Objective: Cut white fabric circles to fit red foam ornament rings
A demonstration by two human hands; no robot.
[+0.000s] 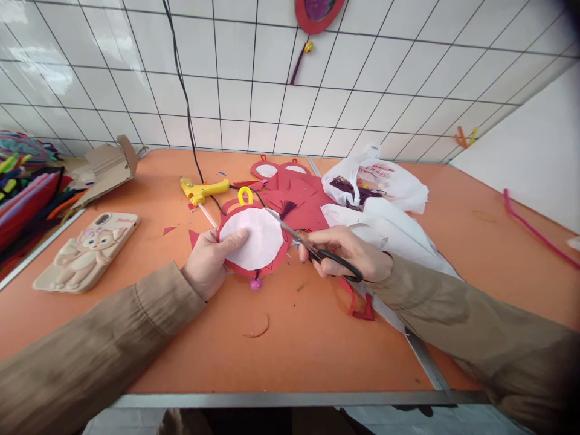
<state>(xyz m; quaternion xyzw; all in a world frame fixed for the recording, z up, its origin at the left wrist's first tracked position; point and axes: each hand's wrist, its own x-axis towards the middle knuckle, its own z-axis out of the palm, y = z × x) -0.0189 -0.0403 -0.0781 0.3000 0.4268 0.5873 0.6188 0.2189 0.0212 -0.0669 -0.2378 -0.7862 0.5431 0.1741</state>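
Above the orange table (pixel 217 362), the left hand (pixel 209 261) pinches the white-faced red disc (pixel 259 243) between thumb and fingers, apparently leaving its upper edge accessible to the black-handled scissors (pixel 338 261) gripped by the right hand (pixel 347 244).

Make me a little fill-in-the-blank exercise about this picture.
The right hand holds the ____.
The left hand grips a disc with a ____ rim.
The glue gun is mostly ____.
The table under the phone is ____.

Missing words: scissors; red; yellow; orange.
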